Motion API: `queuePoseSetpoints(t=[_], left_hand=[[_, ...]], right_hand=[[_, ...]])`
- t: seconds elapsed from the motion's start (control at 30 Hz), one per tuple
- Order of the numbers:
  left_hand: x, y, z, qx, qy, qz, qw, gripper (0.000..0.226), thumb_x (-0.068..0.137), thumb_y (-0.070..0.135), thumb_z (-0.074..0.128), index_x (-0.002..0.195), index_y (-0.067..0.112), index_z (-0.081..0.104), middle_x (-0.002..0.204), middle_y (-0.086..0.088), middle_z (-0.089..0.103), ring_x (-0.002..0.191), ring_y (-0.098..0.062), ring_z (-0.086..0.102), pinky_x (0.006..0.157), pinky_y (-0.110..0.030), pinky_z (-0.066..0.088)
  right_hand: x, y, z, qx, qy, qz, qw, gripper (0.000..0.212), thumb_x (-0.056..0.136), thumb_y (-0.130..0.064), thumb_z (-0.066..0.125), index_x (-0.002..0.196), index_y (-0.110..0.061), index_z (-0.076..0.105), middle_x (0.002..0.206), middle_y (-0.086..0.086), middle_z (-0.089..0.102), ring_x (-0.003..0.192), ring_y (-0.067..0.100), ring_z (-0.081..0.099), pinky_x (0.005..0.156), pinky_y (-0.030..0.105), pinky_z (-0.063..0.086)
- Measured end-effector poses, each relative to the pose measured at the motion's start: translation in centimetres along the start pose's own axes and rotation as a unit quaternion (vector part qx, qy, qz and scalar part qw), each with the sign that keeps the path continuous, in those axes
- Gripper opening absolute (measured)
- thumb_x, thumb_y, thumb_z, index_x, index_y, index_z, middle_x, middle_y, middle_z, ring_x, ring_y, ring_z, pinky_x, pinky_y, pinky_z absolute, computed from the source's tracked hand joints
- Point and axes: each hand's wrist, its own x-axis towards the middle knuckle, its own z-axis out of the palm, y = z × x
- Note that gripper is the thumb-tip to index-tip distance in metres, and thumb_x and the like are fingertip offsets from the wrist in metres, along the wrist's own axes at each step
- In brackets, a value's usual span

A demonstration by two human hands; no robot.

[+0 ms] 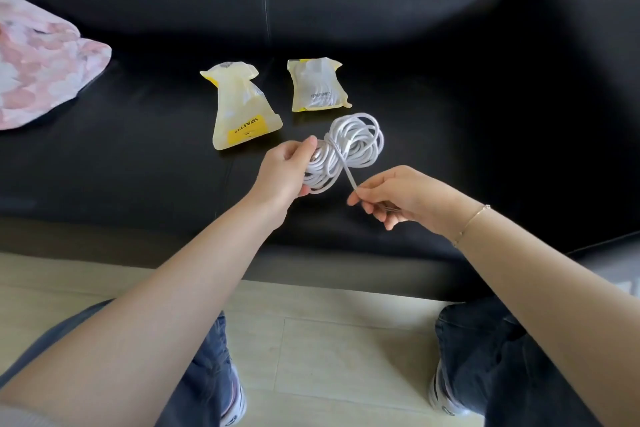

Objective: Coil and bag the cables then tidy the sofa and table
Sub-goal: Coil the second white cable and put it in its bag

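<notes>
Her left hand (282, 172) grips the coiled white cable (349, 149) above the sofa (138, 156); her right hand (398, 198) pinches its loose end.

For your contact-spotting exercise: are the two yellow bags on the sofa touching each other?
Apart. The head view shows a strip of black sofa between the left bag and the right bag.

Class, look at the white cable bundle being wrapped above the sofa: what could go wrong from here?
1. The left hand grips only one end of the cable coil; its free loops may spring apart.
2. The right hand pinches the loose cable tail; if it slips, the wrap may unwind.
</notes>
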Motion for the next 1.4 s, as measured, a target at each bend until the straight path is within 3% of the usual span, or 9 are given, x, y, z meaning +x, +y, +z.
queuePoseSetpoints(t=[0.17,0.3,0.4,0.73,0.83,0.97,1.17,1.23,1.4], left_hand=[[0.1,0.8,-1.3,-0.008,-0.077,0.013,0.997,0.031,0.099,0.040,0.053,0.109,0.016,0.069,0.077,0.007,0.061,0.071,-0.009,0.052,0.063,-0.023,0.041],[-0.5,1.6,-2.8,0.084,-0.241,0.068,0.965,0.037,0.099,0.041,0.051,0.109,0.009,0.067,0.077,0.001,0.053,0.065,-0.007,0.044,0.057,-0.018,0.039],[-1.0,1.8,-3.3,0.162,-0.297,0.086,0.937,0.032,0.100,0.036,0.050,0.103,0.012,0.069,0.075,0.004,0.057,0.063,-0.006,0.046,0.055,-0.019,0.039],[-1.7,2.4,-3.4,0.231,-0.423,0.053,0.875,0.024,0.093,0.039,0.057,0.096,0.022,0.073,0.084,0.007,0.065,0.075,-0.008,0.054,0.065,-0.023,0.041],[-1.6,2.0,-2.9,0.302,-0.375,0.047,0.875,0.025,0.095,0.043,0.055,0.094,0.026,0.073,0.079,0.014,0.065,0.069,-0.002,0.054,0.057,-0.018,0.042],[-1.3,1.3,-2.3,0.335,-0.311,0.040,0.888,0.028,0.095,0.047,0.055,0.092,0.025,0.073,0.091,0.001,0.068,0.074,-0.010,0.059,0.053,-0.019,0.046],[-1.3,0.7,-0.8,0.303,-0.182,0.060,0.933,0.027,0.091,0.046,0.060,0.085,0.022,0.070,0.083,0.001,0.070,0.073,-0.023,0.072,0.067,-0.033,0.061],[-1.1,0.8,-0.6,0.268,-0.140,0.037,0.952,0.029,0.092,0.045,0.060,0.087,0.019,0.071,0.082,0.001,0.070,0.069,-0.019,0.070,0.063,-0.029,0.060],[-0.4,0.9,-0.2,0.180,-0.082,-0.032,0.980,0.028,0.092,0.044,0.061,0.090,0.018,0.070,0.083,0.002,0.070,0.071,-0.009,0.066,0.047,-0.017,0.048]], right_hand=[[0.1,0.3,-1.5,0.060,0.026,0.045,0.997,0.019,0.089,-0.022,0.069,0.085,-0.004,0.072,0.060,0.001,0.058,0.052,0.012,0.054,0.053,0.025,0.052],[0.1,0.4,-2.7,0.114,-0.009,0.055,0.992,0.018,0.090,-0.003,0.060,0.074,-0.003,0.069,0.063,0.005,0.063,0.051,0.010,0.061,0.052,0.023,0.054],[-0.1,0.2,-3.2,0.066,-0.066,0.017,0.995,0.021,0.089,0.005,0.058,0.075,-0.002,0.072,0.072,0.011,0.071,0.064,0.016,0.069,0.068,0.029,0.060],[-0.6,-0.5,-3.5,0.025,-0.275,-0.051,0.960,0.017,0.086,-0.004,0.061,0.092,-0.006,0.076,0.088,0.008,0.074,0.080,0.015,0.070,0.070,0.021,0.055],[-0.2,-0.6,-2.5,-0.042,-0.201,-0.084,0.975,0.012,0.087,-0.005,0.065,0.093,-0.006,0.076,0.086,0.007,0.075,0.079,0.013,0.071,0.070,0.017,0.053],[0.3,-0.6,-2.0,-0.151,-0.089,-0.135,0.975,0.011,0.088,-0.009,0.068,0.094,-0.009,0.077,0.086,0.004,0.077,0.084,0.015,0.073,0.082,0.024,0.056],[0.5,-1.0,-1.7,-0.152,-0.013,-0.148,0.977,0.013,0.090,-0.013,0.065,0.091,-0.018,0.078,0.087,-0.002,0.076,0.086,0.008,0.070,0.083,0.023,0.053],[0.1,-1.3,-1.6,-0.127,-0.017,-0.137,0.982,0.016,0.090,-0.016,0.063,0.100,-0.017,0.076,0.093,-0.002,0.076,0.091,0.009,0.070,0.087,0.023,0.054],[-0.4,-1.3,-0.8,-0.341,-0.006,-0.167,0.925,0.057,0.073,-0.042,0.079,0.123,-0.028,0.055,0.111,-0.014,0.056,0.097,0.004,0.057,0.081,0.017,0.047]])
